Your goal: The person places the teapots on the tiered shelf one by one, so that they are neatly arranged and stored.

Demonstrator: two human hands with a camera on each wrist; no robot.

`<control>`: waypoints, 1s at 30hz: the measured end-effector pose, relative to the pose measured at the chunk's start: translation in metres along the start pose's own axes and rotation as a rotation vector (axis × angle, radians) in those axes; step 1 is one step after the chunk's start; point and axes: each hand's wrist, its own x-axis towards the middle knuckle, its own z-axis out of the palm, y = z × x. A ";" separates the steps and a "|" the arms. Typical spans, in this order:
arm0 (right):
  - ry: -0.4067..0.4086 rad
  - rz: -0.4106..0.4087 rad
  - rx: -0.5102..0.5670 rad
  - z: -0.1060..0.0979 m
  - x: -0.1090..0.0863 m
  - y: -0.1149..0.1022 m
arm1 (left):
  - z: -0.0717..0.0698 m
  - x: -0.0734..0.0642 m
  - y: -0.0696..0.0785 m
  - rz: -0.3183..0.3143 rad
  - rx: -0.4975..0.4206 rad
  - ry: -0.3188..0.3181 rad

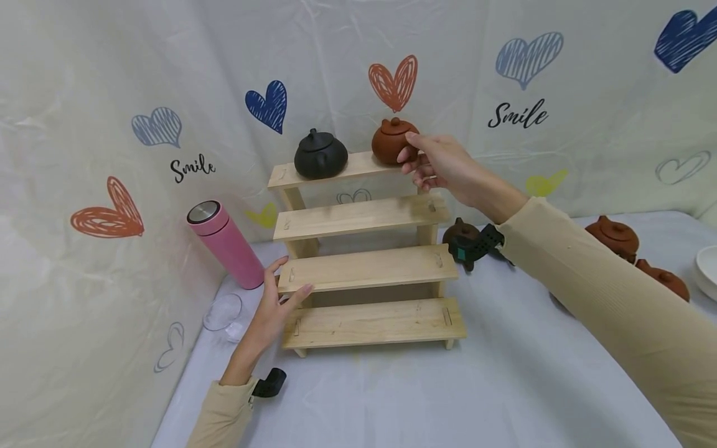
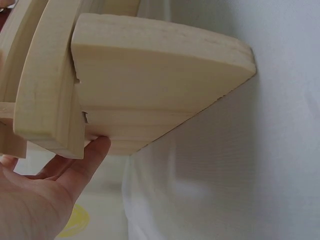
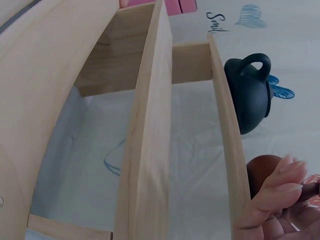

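Note:
A four-step wooden display stand (image 1: 366,270) rises in the middle of the table. With its thumb at the front and fingers behind, my left hand (image 1: 269,314) grips the left end of one of its lower steps. The left wrist view shows fingers (image 2: 87,165) against the wood. On the top step, toward the right, sits a reddish-brown clay teapot (image 1: 386,144). My right hand (image 1: 445,165) pinches that teapot by its handle (image 3: 310,191), seen between the fingers in the right wrist view. A black teapot (image 1: 320,157) stands to its left on the same step.
A pink thermos (image 1: 232,246) with a clear glass cup (image 1: 223,312) before it stands left of the stand. Right of the stand is a dark brown teapot (image 1: 460,230). Farther right are reddish-brown teapots (image 1: 613,235) and a white bowl (image 1: 708,270). A printed cloth hangs behind.

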 end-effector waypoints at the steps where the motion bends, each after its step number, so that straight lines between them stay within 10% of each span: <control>1: 0.001 0.000 0.003 0.000 0.000 0.000 | 0.000 0.000 0.000 0.002 0.000 0.000; 16: -0.003 -0.016 0.043 -0.010 -0.013 0.007 | 0.002 0.000 0.000 0.012 -0.010 -0.002; 30: -0.026 0.044 -0.218 -0.081 -0.100 0.080 | -0.001 0.000 0.002 0.006 0.004 -0.002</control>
